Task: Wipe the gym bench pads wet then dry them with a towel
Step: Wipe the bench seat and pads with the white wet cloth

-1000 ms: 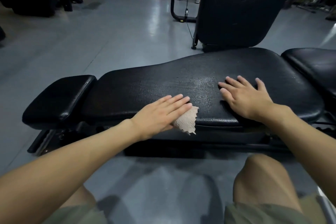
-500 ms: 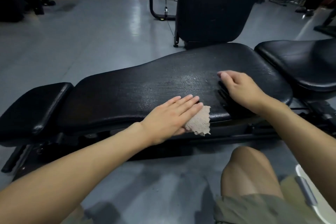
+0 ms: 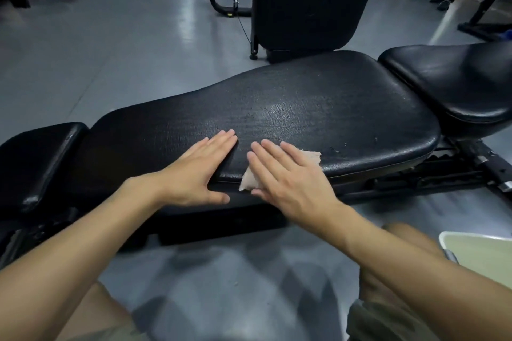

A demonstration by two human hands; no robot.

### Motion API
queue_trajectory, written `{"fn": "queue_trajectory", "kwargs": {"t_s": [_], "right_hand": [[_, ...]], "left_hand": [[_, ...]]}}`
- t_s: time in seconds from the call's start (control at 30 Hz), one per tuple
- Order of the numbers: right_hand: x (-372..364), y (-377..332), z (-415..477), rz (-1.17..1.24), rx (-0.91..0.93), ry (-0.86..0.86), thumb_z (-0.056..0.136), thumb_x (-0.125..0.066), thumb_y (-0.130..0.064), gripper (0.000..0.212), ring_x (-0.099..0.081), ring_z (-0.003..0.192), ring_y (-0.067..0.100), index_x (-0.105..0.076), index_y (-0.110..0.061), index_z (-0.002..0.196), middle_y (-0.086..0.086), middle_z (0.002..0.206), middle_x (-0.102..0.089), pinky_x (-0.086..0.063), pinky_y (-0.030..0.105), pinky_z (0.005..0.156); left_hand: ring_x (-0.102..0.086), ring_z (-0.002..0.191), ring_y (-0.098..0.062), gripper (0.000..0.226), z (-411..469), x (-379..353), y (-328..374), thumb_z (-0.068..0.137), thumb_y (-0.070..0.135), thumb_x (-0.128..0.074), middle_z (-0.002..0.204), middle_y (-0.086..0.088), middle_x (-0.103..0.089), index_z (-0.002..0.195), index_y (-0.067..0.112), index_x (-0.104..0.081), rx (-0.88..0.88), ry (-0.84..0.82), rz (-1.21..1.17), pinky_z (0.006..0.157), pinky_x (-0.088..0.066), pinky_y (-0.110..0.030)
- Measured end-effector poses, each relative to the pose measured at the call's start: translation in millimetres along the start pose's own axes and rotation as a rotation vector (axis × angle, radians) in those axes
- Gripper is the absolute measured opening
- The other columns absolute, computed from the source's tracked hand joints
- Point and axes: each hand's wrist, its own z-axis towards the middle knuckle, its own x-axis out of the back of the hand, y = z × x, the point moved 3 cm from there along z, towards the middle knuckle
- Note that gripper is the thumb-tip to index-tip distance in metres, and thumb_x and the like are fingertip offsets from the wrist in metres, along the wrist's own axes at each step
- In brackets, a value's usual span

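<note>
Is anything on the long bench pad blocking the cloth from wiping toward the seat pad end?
Nothing visible does. The right hand presses the cloth flat on the long pad, and the surface from there to the seat pad holds no object. Only the left hand lies beside it, on the opposite side.

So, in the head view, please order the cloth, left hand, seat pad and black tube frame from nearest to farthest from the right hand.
1. The cloth, under the right hand, touching it.
2. The left hand, just to its left.
3. The seat pad, at the bench's right end.
4. The black tube frame, on the floor behind the bench.
</note>
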Motion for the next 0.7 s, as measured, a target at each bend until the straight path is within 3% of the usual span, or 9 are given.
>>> {"fn": "queue_trajectory", "kwargs": {"t_s": [0.13, 0.2, 0.3, 0.4, 0.47, 0.57, 0.7], "right_hand": [[10.6, 50.2, -37.9, -0.095, -0.013, 0.018, 0.103, -0.041, -0.05, 0.064, -0.048, 0.136, 0.033, -0.052, 0.002, 0.138, 0.02, 0.146, -0.049, -0.041, 0.047, 0.109], [15.0, 59.0, -45.9, -0.096, -0.112, -0.006, 0.104, -0.036, -0.051, 0.067, -0.047, 0.136, 0.034, -0.051, 0.005, 0.137, 0.023, 0.146, -0.048, -0.038, 0.048, 0.111], [8.9, 31.8, -24.5, -0.029, -0.279, 0.016, 0.102, -0.028, -0.049, 0.067, -0.05, 0.132, 0.037, -0.059, 0.004, 0.13, 0.024, 0.14, -0.054, -0.038, 0.048, 0.111], [2.6, 21.4, -12.3, -0.033, -0.219, 0.098, 0.102, -0.033, -0.048, 0.064, -0.056, 0.126, 0.037, -0.064, 0.003, 0.124, 0.022, 0.133, -0.06, -0.044, 0.047, 0.105], [-0.1, 37.0, -24.6, -0.075, -0.069, 0.2, 0.101, -0.038, -0.046, 0.06, -0.056, 0.126, 0.038, -0.063, 0.003, 0.125, 0.023, 0.134, -0.059, -0.046, 0.047, 0.103], [-0.9, 70.7, -55.3, -0.133, 0.072, 0.283, 0.1, -0.041, -0.042, 0.058, -0.054, 0.128, 0.039, -0.062, 0.006, 0.126, 0.026, 0.137, -0.055, -0.047, 0.049, 0.102], [8.1, 129.0, -86.5, -0.126, -0.1, 0.202, 0.101, -0.035, -0.039, 0.059, -0.054, 0.129, 0.039, -0.06, 0.008, 0.127, 0.025, 0.137, -0.056, -0.046, 0.051, 0.103]], "left_hand": [[0.023, 0.143, 0.002, 0.115, -3.8, 4.8, 2.2, 0.071, 0.071, -0.051, 0.162, 0.009, 0.019, 0.156, 0.023, 0.01, 0.024, -0.035, -0.036, 0.116, 0.012, -0.019], [0.017, 0.145, 0.003, 0.102, 0.0, 13.3, 13.0, 0.075, 0.065, -0.047, 0.163, 0.01, 0.01, 0.157, 0.026, -0.001, 0.07, -0.042, -0.117, 0.118, 0.009, -0.022], [-0.003, 0.147, 0.001, 0.073, 22.6, 30.6, 35.7, 0.087, 0.053, -0.04, 0.162, 0.011, -0.015, 0.153, 0.028, -0.024, 0.116, 0.082, -0.4, 0.123, -0.004, -0.034], [-0.028, 0.143, -0.006, 0.046, 56.4, 42.1, 48.2, 0.104, 0.04, -0.033, 0.154, 0.009, -0.036, 0.148, 0.027, -0.037, 0.199, 0.244, -0.595, 0.12, -0.019, -0.036], [-0.03, 0.142, -0.011, 0.045, 75.7, 43.8, 53.5, 0.105, 0.041, -0.025, 0.153, 0.009, -0.038, 0.147, 0.028, -0.037, 0.263, 0.253, -0.503, 0.119, -0.018, -0.041], [-0.014, 0.147, -0.012, 0.049, 93.1, 29.6, 57.9, 0.103, 0.044, -0.016, 0.158, 0.007, -0.025, 0.148, 0.03, -0.031, 0.272, 0.144, -0.198, 0.118, -0.006, -0.053], [-0.009, 0.149, -0.019, 0.054, 96.3, 16.5, 54.3, 0.1, 0.051, -0.016, 0.158, 0.003, -0.02, 0.149, 0.032, -0.025, 0.276, 0.131, -0.061, 0.117, -0.007, -0.059]]}}
